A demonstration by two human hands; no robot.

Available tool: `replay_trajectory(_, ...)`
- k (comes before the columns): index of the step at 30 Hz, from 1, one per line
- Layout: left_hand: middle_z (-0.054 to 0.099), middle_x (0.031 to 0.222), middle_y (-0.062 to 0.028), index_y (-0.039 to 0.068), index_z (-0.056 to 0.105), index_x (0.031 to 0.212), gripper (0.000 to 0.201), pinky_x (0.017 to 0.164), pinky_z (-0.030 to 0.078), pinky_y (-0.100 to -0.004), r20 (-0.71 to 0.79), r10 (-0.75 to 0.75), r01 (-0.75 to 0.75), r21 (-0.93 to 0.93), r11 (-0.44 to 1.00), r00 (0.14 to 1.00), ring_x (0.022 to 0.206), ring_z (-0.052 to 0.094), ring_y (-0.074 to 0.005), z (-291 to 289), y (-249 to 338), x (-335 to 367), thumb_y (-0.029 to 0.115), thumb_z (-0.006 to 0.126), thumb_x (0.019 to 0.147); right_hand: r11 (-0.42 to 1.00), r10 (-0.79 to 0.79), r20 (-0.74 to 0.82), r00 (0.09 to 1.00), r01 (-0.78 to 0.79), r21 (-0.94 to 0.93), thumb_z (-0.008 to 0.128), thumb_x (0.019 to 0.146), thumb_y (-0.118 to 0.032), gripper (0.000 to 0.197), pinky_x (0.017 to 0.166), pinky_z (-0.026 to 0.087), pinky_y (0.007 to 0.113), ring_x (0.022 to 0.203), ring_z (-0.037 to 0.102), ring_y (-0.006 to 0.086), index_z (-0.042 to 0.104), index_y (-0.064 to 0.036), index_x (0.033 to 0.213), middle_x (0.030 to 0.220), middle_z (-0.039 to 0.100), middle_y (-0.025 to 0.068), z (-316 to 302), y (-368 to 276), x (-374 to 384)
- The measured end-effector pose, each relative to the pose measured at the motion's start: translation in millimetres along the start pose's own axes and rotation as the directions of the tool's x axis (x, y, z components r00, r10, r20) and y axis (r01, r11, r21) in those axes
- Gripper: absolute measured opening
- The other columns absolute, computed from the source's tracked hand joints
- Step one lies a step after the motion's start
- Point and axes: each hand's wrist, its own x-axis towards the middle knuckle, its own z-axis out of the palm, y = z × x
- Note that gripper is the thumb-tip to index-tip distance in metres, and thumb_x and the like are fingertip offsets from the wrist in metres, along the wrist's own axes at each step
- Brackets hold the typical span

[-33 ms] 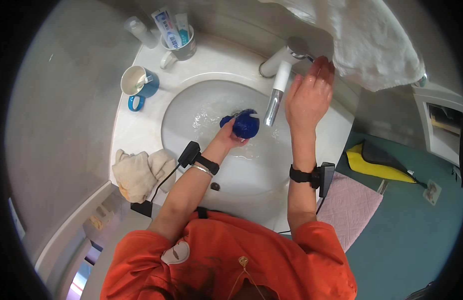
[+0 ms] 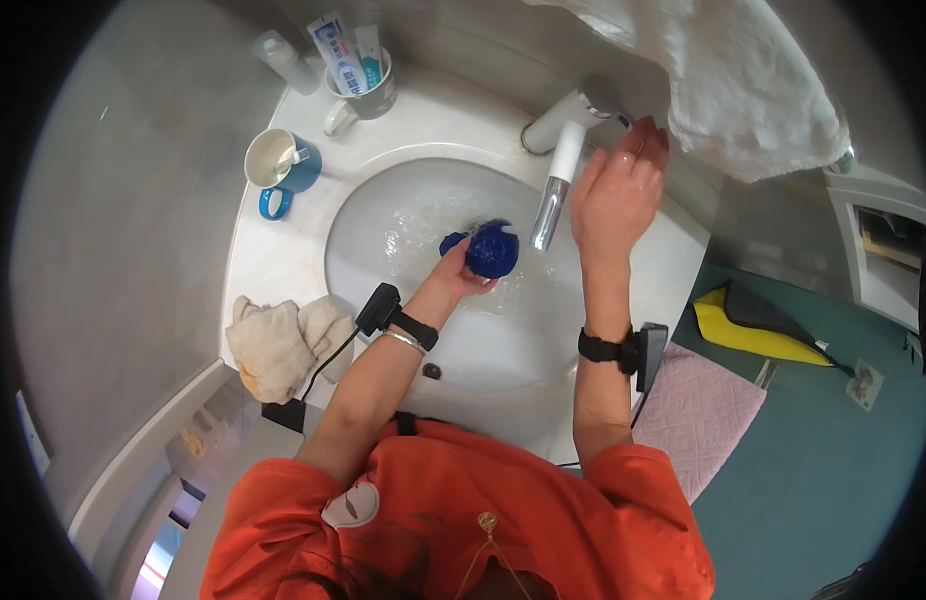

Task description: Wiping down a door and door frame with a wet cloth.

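A dark blue, rounded thing [image 2: 492, 250] with a notch in its upper edge is held by my left hand [image 2: 463, 276] over the sink basin [image 2: 383, 330]; its exact kind is unclear. A smaller dark blue part shows beside it, past my fingers. Rippled water lies in the basin around it. My right hand [image 2: 617, 197] is raised to the right of the tap [image 2: 556, 192], wet, with its fingers stretched out. Its fingertips are at the tap's lever [image 2: 620, 120]; whether they press on it I cannot tell. The tap's silver spout points toward the blue thing.
On the left of the counter stand a blue mug [image 2: 293, 168], a cup of toothpaste tubes [image 2: 371, 97] and a clear bottle [image 2: 286, 62]. A beige cloth [image 2: 278, 345] lies at the front left. A white towel [image 2: 743, 90] hangs at upper right; a pink mat [image 2: 698, 415] lies below.
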Motion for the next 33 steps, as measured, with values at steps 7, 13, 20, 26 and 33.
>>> replay_trajectory(7, 0.061, 0.095, -0.0042, 0.015, 0.057, 0.098, 0.024, 0.080, 0.044, -0.0406, -0.102, -0.019, 0.021, 0.012, 1.000, 0.995, 0.088, 0.056, -0.0215, -19, -17, -34, 0.034, 0.049, 0.086, 0.970, 0.055, 0.056, 0.997, -0.066, 0.232, 0.058, 0.078, -0.016, 0.060, 0.101, 0.026, 0.043, 0.122, 0.031, 0.0381, 0.032, 0.0033, 0.129, 0.131, 0.034, 0.0237, -13, 3, -18)
replay_trajectory(13, 0.060, 0.093, -0.0018, 0.018, 0.056, 0.098, 0.023, 0.083, 0.041, -0.0414, 0.058, -0.020, 0.018, 0.033, 0.999, 0.998, 0.083, 0.055, -0.0203, -30, -47, -67, 0.035, 0.052, 0.083, 0.197, 0.293, 0.644, 0.707, -0.704, 0.683, 0.064, 0.079, -0.025, 0.063, 0.099, 0.030, 0.038, 0.122, 0.035, 0.0267, 0.035, 0.0013, 0.128, 0.132, 0.037, 0.0173, -26, -28, -171)
replay_trajectory(20, 0.053, 0.105, 0.0003, 0.020, 0.051, 0.109, 0.041, 0.081, 0.041, -0.0474, 0.160, -0.066, 0.034, 0.197, 0.980, 0.985, 0.096, 0.051, -0.0188, -27, -73, -117, 0.047, 0.058, 0.079, -0.398, 0.107, 0.941, 0.321, -0.853, 0.337, 0.049, 0.087, -0.035, 0.052, 0.090, 0.042, 0.031, 0.104, 0.052, 0.0194, 0.039, -0.0033, 0.127, 0.111, 0.055, 0.0133, -24, -57, -207)
replay_trajectory(26, 0.051, 0.107, -0.0011, 0.020, 0.048, 0.113, 0.050, 0.084, 0.041, -0.0532, 0.256, -0.149, 0.061, 0.323, 0.944, 0.955, 0.100, 0.049, -0.0203, -20, -78, -137, 0.046, 0.065, 0.074, -0.789, -0.341, 0.874, 0.346, -0.611, -0.066, 0.050, 0.085, -0.038, 0.062, 0.093, 0.041, 0.040, 0.110, 0.048, 0.0309, 0.029, -0.0042, 0.133, 0.123, 0.044, 0.0186, -19, -49, -212)
replay_trajectory(33, 0.044, 0.118, -0.0096, 0.014, 0.042, 0.119, 0.063, 0.091, 0.039, -0.0556, 0.255, -0.237, 0.168, 0.266, 0.949, 0.937, 0.110, 0.043, -0.0294, -33, -77, -127, 0.045, 0.068, 0.071, -0.657, -0.335, 0.759, 0.559, -0.715, 0.237, 0.060, 0.074, -0.019, 0.034, 0.090, 0.043, 0.038, 0.105, 0.050, 0.0321, 0.055, -0.0014, 0.103, 0.104, 0.055, 0.0181, -24, -51, -187)
